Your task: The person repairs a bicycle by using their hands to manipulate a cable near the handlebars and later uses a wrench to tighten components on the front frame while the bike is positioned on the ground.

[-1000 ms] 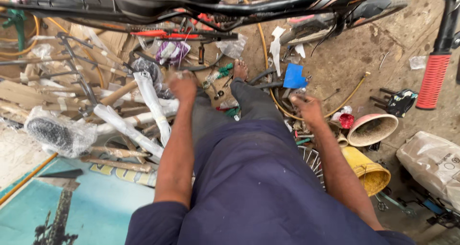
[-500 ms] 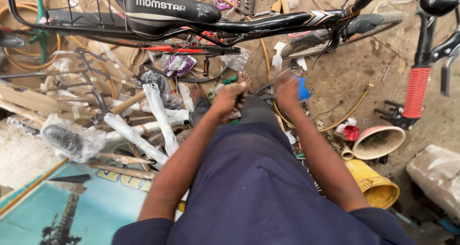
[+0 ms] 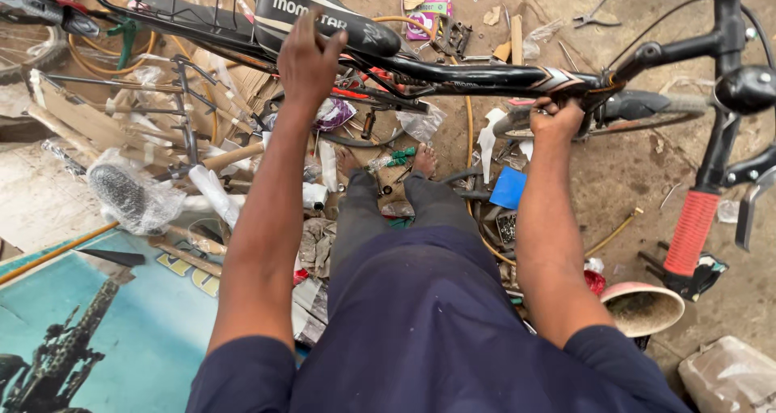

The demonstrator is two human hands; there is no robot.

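At the far left edge a spoked wheel [image 3: 20, 45] is cut off by the frame, and below it a large blue-green printed poster [image 3: 97, 332] lies flat and fills the lower left corner. Just above the poster sits a clear plastic bag [image 3: 129, 195] wrapped round a dark knobbly part, among loose wooden slats and metal rods that leave little bare floor on this side. The left hand [image 3: 309, 57] is stretched up with the fingers curled over the near edge of the black bicycle saddle [image 3: 319, 13], gripping it. The black bicycle frame tube [image 3: 485, 77] runs rightward from under the saddle, across the top of the view. Under it the person's bare feet stand among rags and small tools, with a flat blue square piece [image 3: 509, 188] just beside the right leg. The right hand [image 3: 556, 118] is closed round the frame tube near its front end; the fingertips are hidden, so how tight the grip is seems uncertain. Farther right a red ribbed handlebar grip [image 3: 691, 231] hangs down, and below it a pink-rimmed bowl [image 3: 644, 308]. The dirt floor here is more open. A pale plastic-wrapped bundle [image 3: 727, 377] sits in the lower right corner.
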